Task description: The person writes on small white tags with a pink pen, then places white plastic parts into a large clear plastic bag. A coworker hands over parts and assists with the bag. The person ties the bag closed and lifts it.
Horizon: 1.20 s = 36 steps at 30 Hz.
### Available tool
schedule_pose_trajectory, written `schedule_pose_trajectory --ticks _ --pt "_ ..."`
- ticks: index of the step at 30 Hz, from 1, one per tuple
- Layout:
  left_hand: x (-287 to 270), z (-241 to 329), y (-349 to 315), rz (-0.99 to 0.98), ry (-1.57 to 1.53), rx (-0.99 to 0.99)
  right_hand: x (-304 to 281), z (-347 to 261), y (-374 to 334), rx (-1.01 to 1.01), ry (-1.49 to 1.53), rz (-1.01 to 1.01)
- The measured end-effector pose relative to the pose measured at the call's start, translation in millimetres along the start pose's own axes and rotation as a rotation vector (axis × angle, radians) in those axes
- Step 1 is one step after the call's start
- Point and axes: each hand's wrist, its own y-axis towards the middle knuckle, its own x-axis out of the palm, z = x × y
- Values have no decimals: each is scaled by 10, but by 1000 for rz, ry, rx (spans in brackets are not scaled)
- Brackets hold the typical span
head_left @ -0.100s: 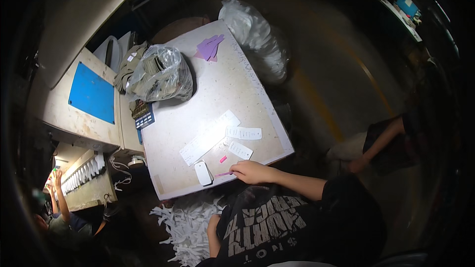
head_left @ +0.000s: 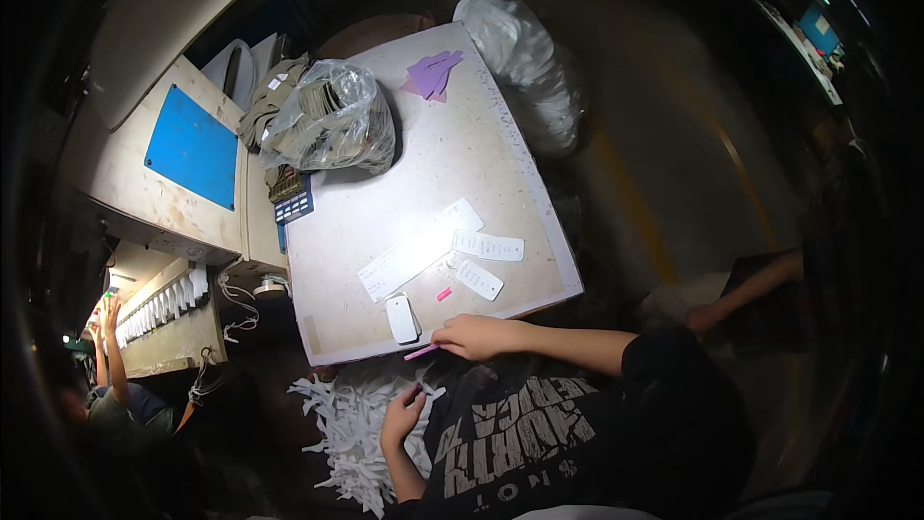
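Dim workshop flooring is surrounding a pale worktable (head_left: 433,135) in the head view. At the table's 6 o'clock edge, the right hand (head_left: 472,335) is pinching a thin pink strip (head_left: 421,352) between curled fingers. Below, at 7 o'clock, the left hand (head_left: 401,416) is reaching with loosely bent fingers into a heap of white strips (head_left: 351,433). A white phone (head_left: 401,318) is lying just beside the right hand, and 3 white tags (head_left: 486,247) are sitting toward 12 o'clock.

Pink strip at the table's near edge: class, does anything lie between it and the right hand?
Nothing visible does. The right hand already pinches the pink strip, which juts off the table edge beside the white phone.
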Motion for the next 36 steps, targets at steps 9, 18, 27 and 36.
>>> schedule_pose_trajectory --ticks 9,18,27,36 --pt "-276 1472 -840 772 -926 818 93 -981 597 -322 -170 332" --pt "-1146 2180 -1210 1056 -138 701 175 -2063 17 -76 725 -1717" --pt "-743 2331 -756 808 -145 640 353 -2108 -101 -347 855 -1843" --pt "-498 1766 -260 849 62 291 639 -2038 -311 -194 1110 -1874"
